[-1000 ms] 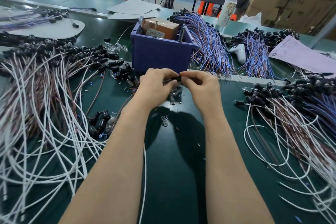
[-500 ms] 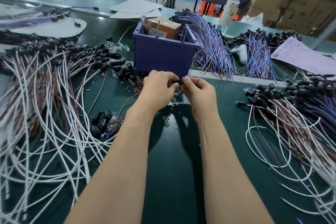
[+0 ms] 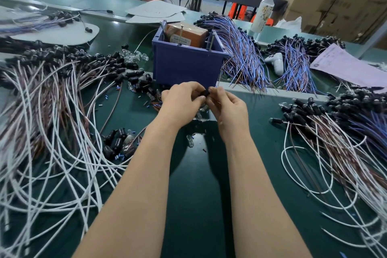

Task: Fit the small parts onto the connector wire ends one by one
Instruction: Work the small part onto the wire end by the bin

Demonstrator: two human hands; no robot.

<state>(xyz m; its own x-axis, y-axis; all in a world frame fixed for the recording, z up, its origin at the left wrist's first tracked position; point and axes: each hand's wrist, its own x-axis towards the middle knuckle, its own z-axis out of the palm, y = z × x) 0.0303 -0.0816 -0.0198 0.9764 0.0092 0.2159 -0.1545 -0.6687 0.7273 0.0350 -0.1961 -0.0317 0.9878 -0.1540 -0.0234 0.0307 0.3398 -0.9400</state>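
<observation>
The step in hand looks like the fitting itself: both hands meet just in front of the blue bin, above the dark green worktop, with one small black part caught between them. The left hand is curled tight, its fingers closed round the near end of that part; the right hand pinches the other end with thumb and forefinger, its remaining fingers loosely bent and holding nothing. Whether a wire end is already seated inside the part I cannot tell, since the left hand hides that side (the piece is tiny and half buried in the grip). The next move, as I judge it, calls for a short, straight push or twist with the two hands kept in line, then setting the finished lead aside and picking up a fresh one. Supplies lie close: loose clear parts on the worktop in front of the bin below the wrists, a cluster of loose black caps to the bin's front left, a big heap of white and brown leads to its left, and another heap of leads to its right.
</observation>
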